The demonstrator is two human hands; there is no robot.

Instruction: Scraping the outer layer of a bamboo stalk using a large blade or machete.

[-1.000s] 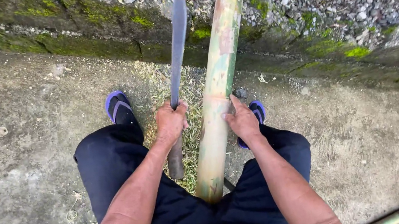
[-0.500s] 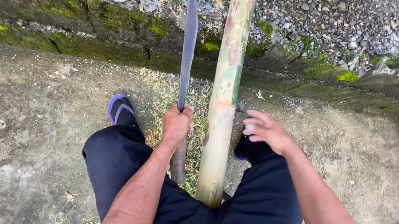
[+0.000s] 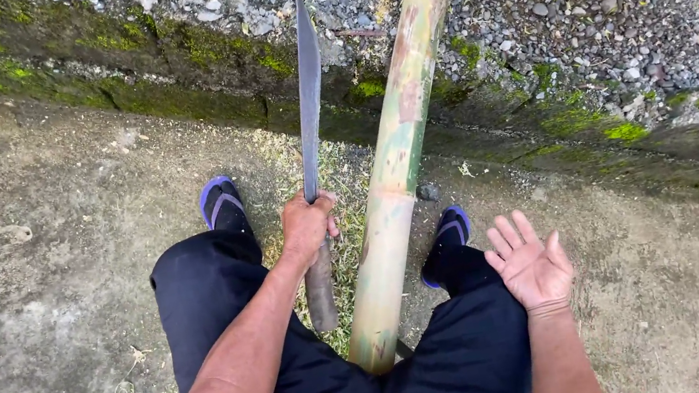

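Head view: bamboo pole [image 3: 400,160] leans between my knees, free now that my right hand [image 3: 531,266] has let go, fingers spread beside it. Left hand [image 3: 307,224] grips the machete [image 3: 309,128], upright, just left.

- The long knife [image 3: 308,100] was seen to have a dull grey metal blade, matt and smooth, and a worn brown wooden handle, which was gripped by the left hand [image 3: 307,224].
- The bamboo pole [image 3: 401,137] was marked by a smooth, slightly glossy skin, green above and pale yellow below, with brown blotches.
- The concrete floor [image 3: 35,274] was rough, matt and stained.
- The kerb [image 3: 191,81] was coated with moss.
- Loose grey gravel [image 3: 618,4] was seen beyond it.
- The shorts [image 3: 206,294] were of matt black cloth.
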